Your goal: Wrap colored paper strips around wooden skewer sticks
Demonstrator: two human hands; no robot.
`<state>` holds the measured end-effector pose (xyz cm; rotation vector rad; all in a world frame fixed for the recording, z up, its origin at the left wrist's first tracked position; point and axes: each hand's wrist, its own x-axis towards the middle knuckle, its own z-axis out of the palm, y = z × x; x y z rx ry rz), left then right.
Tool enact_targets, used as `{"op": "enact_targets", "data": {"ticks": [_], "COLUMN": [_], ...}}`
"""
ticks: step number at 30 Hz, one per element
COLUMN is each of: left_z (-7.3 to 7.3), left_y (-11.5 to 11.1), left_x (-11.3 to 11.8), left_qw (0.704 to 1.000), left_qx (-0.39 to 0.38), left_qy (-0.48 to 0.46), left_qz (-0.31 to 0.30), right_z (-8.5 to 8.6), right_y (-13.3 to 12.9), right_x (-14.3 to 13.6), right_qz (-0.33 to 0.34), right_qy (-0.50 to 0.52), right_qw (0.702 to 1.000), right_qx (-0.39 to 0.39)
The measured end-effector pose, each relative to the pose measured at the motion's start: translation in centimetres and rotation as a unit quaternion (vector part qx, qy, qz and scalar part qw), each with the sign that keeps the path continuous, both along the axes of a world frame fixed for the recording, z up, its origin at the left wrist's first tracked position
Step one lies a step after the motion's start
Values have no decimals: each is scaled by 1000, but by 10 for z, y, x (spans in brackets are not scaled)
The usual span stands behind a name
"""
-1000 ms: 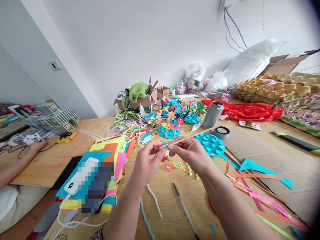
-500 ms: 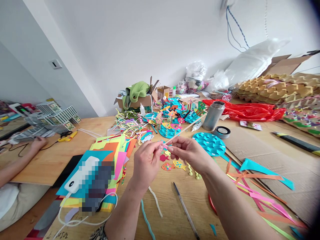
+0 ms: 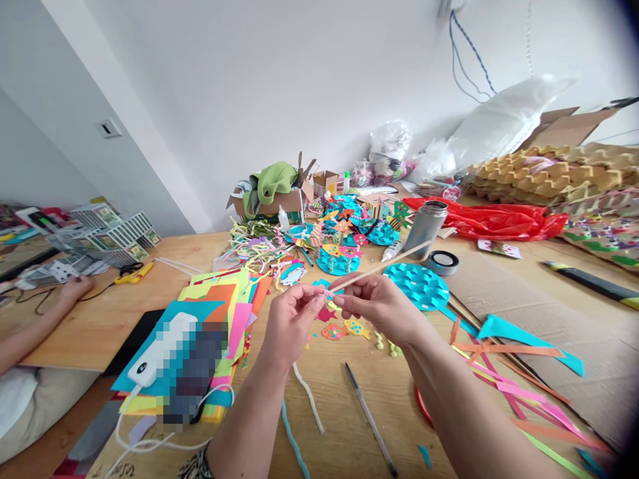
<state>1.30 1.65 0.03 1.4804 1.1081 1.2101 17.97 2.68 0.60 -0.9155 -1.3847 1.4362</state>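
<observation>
My left hand (image 3: pixel 293 322) is closed in a pinch on a small pink strip (image 3: pixel 328 293), which lies at the near end of a thin wooden stick (image 3: pixel 384 266). My right hand (image 3: pixel 374 305) grips the stick close to that end, fingertips almost touching those of the left. The stick slants up to the right, its far end in front of the metal flask (image 3: pixel 426 226). Below the hands, paper fish (image 3: pixel 357 328) lie on the wooden table (image 3: pixel 332 379). A round blue textured piece (image 3: pixel 417 286) lies beside my right wrist.
Coloured paper sheets (image 3: pixel 214 293) with a white power bank (image 3: pixel 162 349) are at left. A pen (image 3: pixel 369 419) lies between my forearms; coloured strips (image 3: pixel 529 392) spread at right. Behind are a craft pile (image 3: pixel 344 229) and egg trays (image 3: pixel 544 176). Another person's hand (image 3: pixel 77 287) rests far left.
The stick has swung lower, its far end now further right and down. My left fingers have shifted slightly around the pink strip; both hands stay close together.
</observation>
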Motion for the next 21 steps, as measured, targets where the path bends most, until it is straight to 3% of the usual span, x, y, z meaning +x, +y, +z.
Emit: {"op": "enact_targets", "data": {"ticks": [5,13,17,21], "left_z": [1,9,7,1], "left_y": [1,2,2,1], "left_x": [-4,-11,-9,-5], "left_qw": [990,970,984,997], "left_qx": [-96,-188,-130,25], "left_qy": [-85,-114,-73,64], "left_qz": [-51,-104,-92,-29], "right_z": [0,-1,0,-3], "right_y": [0,-1,0,2], "right_x": [2,2,2,2], "right_qz": [10,23,10,-11], "right_qy": [-22,-53,-44,-63], "right_qw": [999,996,997,996], "right_qx": [28,68,61,65]}}
